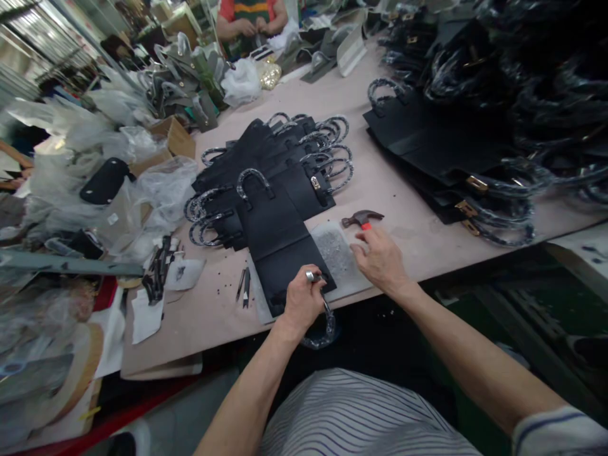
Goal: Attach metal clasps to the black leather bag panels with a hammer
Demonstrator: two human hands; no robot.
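My left hand (302,299) is closed around a short metal punch (311,277), its silver end showing above the fingers. The punch stands over the near end of a black bag panel (280,253), close to a plastic-wrapped handle (330,323) that hangs past the table edge. What lies under the punch is hidden by my fingers. To the right, my right hand (380,261) grips a claw hammer (363,219) by its red neck, with the dark head raised above the table. Beneath the panel and beside it lies a pale, worn work slab (335,256).
Black bag panels with wrapped handles (266,149) are heaped beyond my hands. A larger pile of black bags (427,139) covers the right side. Thin tools (246,288) and tiny dark bits lie at left, near plastic bags (166,183). Another person (251,25) sits across the table.
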